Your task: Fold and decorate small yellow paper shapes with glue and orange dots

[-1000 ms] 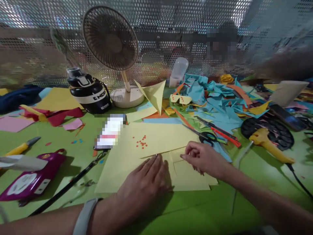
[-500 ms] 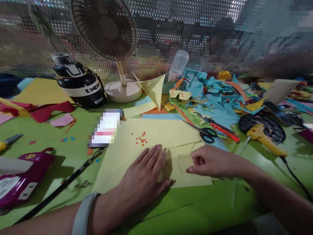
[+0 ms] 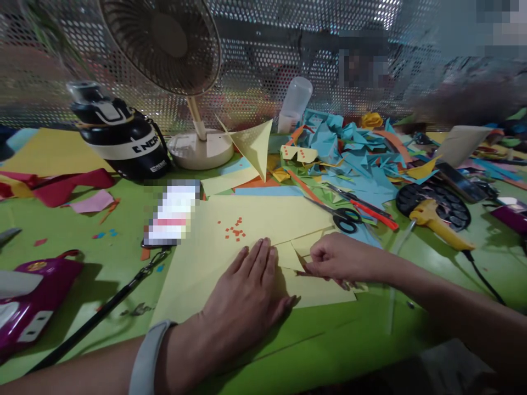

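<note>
A large pale yellow paper sheet (image 3: 193,263) lies on the green table. My left hand (image 3: 247,293) rests flat on it, fingers stretched out and pointing away from me. Just right of it, my right hand (image 3: 341,257) is closed, thumb and fingertips pinching a smaller yellow paper piece (image 3: 290,256) on top of the sheet. A gap with a dark shadow shows under the edge of that piece near my fingertips. Part of the piece is hidden behind my right hand. Small orange paper squares (image 3: 236,232) lie scattered on the sheet beyond my left fingers.
Black-handled scissors (image 3: 346,219) and a red cutter (image 3: 376,215) lie behind my right hand. A yellow glue gun (image 3: 438,222) is farther right, near blue paper scraps (image 3: 329,142). A phone (image 3: 173,214), black bottle (image 3: 123,137) and fan (image 3: 201,148) stand left and behind.
My right hand has moved slightly and its fingertips now pinch the small yellow piece, whose edge is raised. My left hand stays flat on the sheet. The view has shifted a little.
</note>
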Tool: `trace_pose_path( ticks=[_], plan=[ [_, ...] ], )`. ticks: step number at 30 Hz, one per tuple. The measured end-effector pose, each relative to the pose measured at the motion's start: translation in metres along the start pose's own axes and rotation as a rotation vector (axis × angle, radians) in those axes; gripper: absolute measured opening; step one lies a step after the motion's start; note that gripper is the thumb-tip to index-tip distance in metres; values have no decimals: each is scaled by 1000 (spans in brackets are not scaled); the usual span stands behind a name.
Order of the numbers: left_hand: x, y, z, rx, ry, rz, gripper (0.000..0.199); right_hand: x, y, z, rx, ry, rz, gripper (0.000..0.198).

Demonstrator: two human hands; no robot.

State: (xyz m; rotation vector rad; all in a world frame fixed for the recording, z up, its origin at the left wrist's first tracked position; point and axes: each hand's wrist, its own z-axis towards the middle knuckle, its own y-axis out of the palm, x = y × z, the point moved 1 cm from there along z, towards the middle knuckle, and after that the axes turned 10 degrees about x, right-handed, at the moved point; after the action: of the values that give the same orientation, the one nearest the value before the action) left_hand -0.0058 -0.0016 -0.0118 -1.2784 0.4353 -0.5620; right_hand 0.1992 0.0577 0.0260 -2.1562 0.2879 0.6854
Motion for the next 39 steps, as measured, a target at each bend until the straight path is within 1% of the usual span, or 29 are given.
trace_pose_path(
  ticks=[4, 8, 9, 10, 12, 14, 15, 17, 20, 25, 28, 31, 35, 39],
  plan=[
    [0, -1, 1, 23, 0, -18, 69, 0, 5, 0, 168, -65, 38, 32],
    [1, 0, 0, 25, 1, -23, 72, -4, 11, 0, 380, -249, -59, 11],
    [1, 0, 0, 28, -2, -17, 73, -4, 13, -1, 424, -296, -82, 8],
    [1, 0, 0, 30, -2, -11, 73, -5, 14, -1, 457, -344, -98, 11],
    [1, 1, 0, 33, 3, 8, 74, -5, 17, 0, 469, -447, -107, 14],
    [1, 1, -1, 44, 15, 36, 73, -6, 18, 2, 449, -494, -91, 10],
    [0, 1, -1, 54, 28, 49, 73, -6, 18, 3, 441, -483, -78, 13],
    [0, 1, -1, 90, 56, 62, 72, -7, 17, 6, 429, -414, -53, 19],
    [-1, 2, -1, 125, 70, 38, 70, -8, 15, 11, 436, -315, -48, 24],
    [-1, 2, -2, 120, 60, 8, 60, -11, 13, 17, 458, -233, -32, 24],
    [-1, 0, -1, 111, 78, 6, 62, -11, 14, 19, 458, -226, -11, 22],
    [-2, -2, -1, 73, 85, 15, 68, -11, 16, 20, 505, -235, -31, 20],
    [-4, -2, -2, 71, 97, 32, 71, -11, 14, 20, 537, -229, -27, 18],
    [-4, 0, -3, 100, 94, 42, 68, -10, 5, 12, 576, -316, -2, 12]
  ],
)
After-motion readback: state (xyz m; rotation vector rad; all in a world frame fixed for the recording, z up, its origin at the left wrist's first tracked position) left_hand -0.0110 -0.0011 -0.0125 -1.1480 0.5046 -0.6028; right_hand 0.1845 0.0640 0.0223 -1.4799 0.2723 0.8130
